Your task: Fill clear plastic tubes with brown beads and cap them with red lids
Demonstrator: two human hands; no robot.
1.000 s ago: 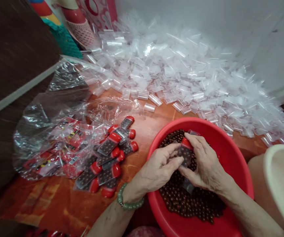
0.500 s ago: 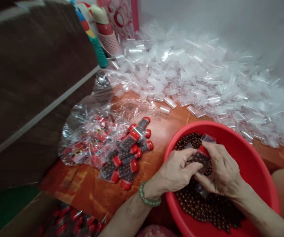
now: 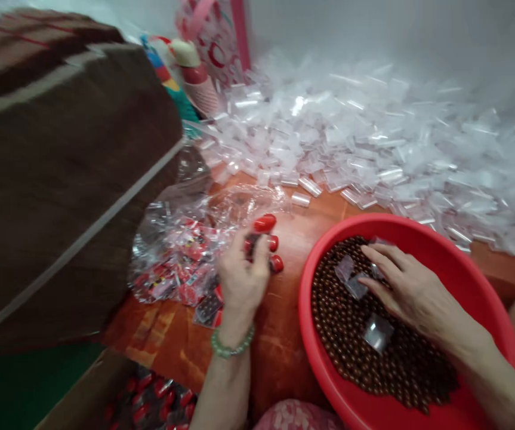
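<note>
My left hand (image 3: 243, 272), slightly blurred and with a green bead bracelet on its wrist, is closed around a small clear case of dark beads with a red cap (image 3: 265, 223). It is over a pile of similar red-capped cases (image 3: 207, 309), covering part of them. My right hand (image 3: 412, 289) reaches into a red basin (image 3: 465, 292), thumb and fingers apart around a clear sleeve (image 3: 376, 271) among brown beads (image 3: 344, 352). Other clear sleeves, such as one sleeve (image 3: 378, 333), lie on the beads.
A large heap of clear plastic sleeves (image 3: 351, 137) spreads along the back. At left are a plastic bag of red printed pieces (image 3: 181, 257) and a big brown carton (image 3: 73, 155). More red-capped cases (image 3: 154, 400) lie in a box below. A bottle (image 3: 197, 77) stands behind.
My left hand has moved from the basin leftward to the pile, carrying a red-capped case. My right hand stays over the basin, its fingers now lower among the sleeves. The view has shifted slightly.
</note>
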